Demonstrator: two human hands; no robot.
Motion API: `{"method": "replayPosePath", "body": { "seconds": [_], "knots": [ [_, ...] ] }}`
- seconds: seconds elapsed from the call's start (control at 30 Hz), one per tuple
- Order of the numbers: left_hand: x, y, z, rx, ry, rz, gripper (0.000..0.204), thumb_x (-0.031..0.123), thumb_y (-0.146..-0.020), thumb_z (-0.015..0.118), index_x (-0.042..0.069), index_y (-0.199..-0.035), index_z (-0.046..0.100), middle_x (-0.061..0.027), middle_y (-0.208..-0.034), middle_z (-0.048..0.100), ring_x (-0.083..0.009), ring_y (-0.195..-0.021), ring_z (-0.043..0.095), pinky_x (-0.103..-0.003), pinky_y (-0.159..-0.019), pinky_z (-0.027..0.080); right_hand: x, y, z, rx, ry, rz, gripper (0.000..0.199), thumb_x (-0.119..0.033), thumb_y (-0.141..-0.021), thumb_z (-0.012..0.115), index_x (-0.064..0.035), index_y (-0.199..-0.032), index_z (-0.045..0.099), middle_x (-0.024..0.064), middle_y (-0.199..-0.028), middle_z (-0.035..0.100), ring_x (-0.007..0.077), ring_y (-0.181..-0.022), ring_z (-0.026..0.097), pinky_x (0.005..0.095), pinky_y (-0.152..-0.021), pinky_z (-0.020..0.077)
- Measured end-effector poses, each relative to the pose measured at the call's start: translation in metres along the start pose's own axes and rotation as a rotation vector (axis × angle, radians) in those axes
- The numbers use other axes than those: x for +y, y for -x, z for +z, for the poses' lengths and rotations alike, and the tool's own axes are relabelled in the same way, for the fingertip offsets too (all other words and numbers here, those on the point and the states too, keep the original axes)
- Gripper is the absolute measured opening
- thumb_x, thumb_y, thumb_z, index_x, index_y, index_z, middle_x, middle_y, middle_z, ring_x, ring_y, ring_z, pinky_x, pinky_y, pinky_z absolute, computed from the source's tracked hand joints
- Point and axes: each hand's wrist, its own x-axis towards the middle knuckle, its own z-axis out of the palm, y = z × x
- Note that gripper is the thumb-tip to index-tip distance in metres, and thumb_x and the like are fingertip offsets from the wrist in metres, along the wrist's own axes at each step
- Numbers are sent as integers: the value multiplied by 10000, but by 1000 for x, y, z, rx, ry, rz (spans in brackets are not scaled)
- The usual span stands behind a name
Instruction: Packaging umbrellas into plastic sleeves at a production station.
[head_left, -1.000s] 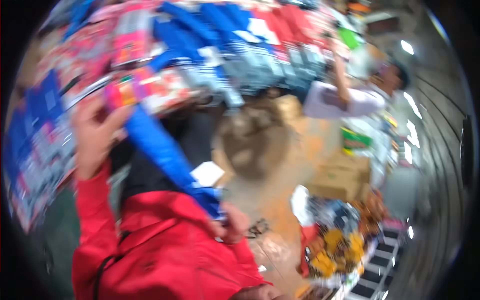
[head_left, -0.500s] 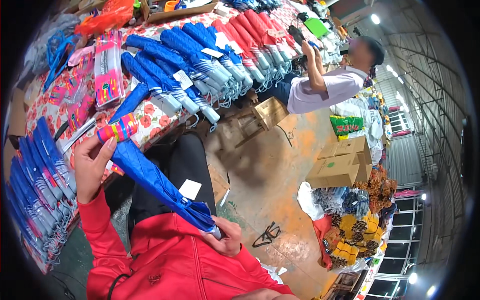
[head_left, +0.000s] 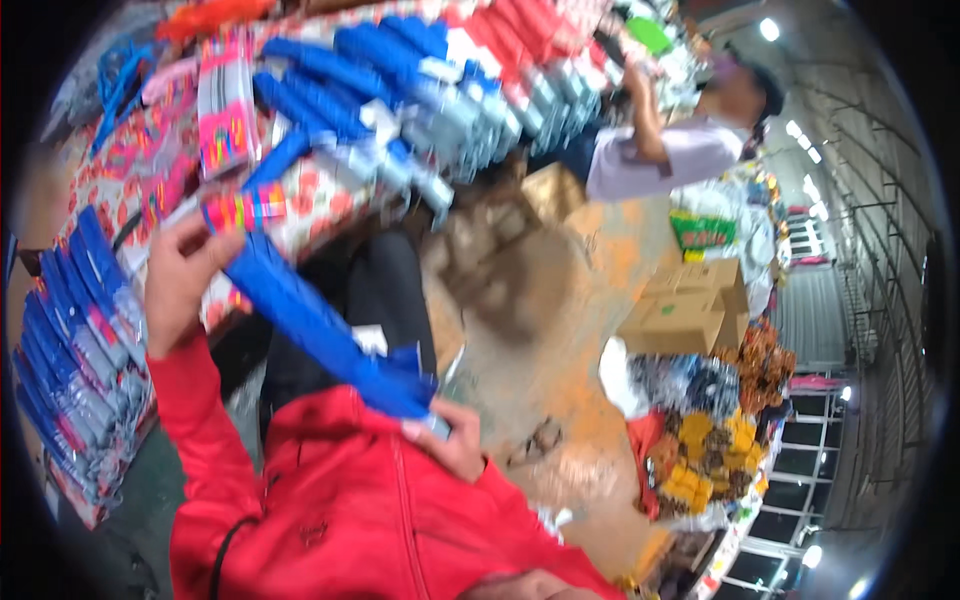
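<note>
A folded blue umbrella (head_left: 315, 318) lies slantwise across my lap, with a white tag (head_left: 370, 340) on its side. My right hand (head_left: 460, 440) is closed around its grey handle end. At the other end, my left hand (head_left: 185, 270) pinches a pink, orange and yellow striped packaging piece (head_left: 245, 208) against the umbrella's tip. Whether this piece goes around the tip or only lies against it, I cannot tell. Just beyond it, flat pink printed packaging (head_left: 228, 110) rests on the flowered tablecloth (head_left: 305, 190). The picture is smeared by motion.
Rows of blue umbrellas (head_left: 330, 95) and red umbrellas (head_left: 510, 40) lie on the table, more blue ones (head_left: 75, 340) at left. A seated person (head_left: 650, 150) is at far right, near a wooden stool (head_left: 555, 192). Cardboard boxes (head_left: 680, 310) and yellow bundles (head_left: 700, 455) stand on the floor.
The whole view has shifted slightly and blurred. My hands keep their grips, with the right hand and the umbrella's handle end a little lower relative to the tag.
</note>
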Motion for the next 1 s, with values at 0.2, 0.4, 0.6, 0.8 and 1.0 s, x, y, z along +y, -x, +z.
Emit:
{"method": "replayPosePath", "body": {
  "seconds": [0.2, 0.4, 0.6, 0.8, 1.0],
  "knots": [
    [-32, -31, -12, 3, 94, 62, 320, 164, -868, 753, -48, -1096, 678, -77, -921, 697, -107, -765, 606, -208, -753, 497, 1, -42, -11, -51, -109, 38, 244, -160, -876, 738, 35, -1017, 698, 38, -894, 689, 121, -759, 554, 233, -739, 459],
    [-50, -27, -7, -15, 215, 79, 344, 207, -895, 729, -31, -1133, 660, -73, -947, 692, -108, -775, 599, -202, -742, 481, 5, -41, -27, -122, -115, 43, 239, -164, -885, 730, 25, -1027, 698, 29, -899, 681, 105, -767, 530, 215, -747, 439],
    [-118, -30, -35, -149, 370, 53, 405, 224, -881, 747, -44, -1162, 632, -98, -986, 692, -142, -818, 648, -225, -764, 524, 27, -33, -20, -153, -151, 72, 245, -172, -881, 733, 22, -1025, 697, 16, -909, 675, 106, -768, 524, 215, -751, 435],
    [-93, -38, -11, 10, 362, 31, 532, 250, -904, 720, -29, -1314, 526, -95, -1087, 672, -136, -845, 659, -225, -786, 530, 25, -33, -26, -132, -123, 10, 299, -208, -895, 712, 18, -1092, 709, 28, -959, 689, 111, -809, 551, 232, -794, 447],
    [-65, -30, 4, -195, 503, 48, 463, 179, -912, 678, -52, -1290, 543, -107, -1000, 694, -155, -800, 660, -282, -797, 556, 36, -32, -10, -131, -222, 64, 303, -185, -911, 688, 27, -1126, 707, 34, -969, 705, 118, -848, 567, 230, -837, 444]
  ]
}}
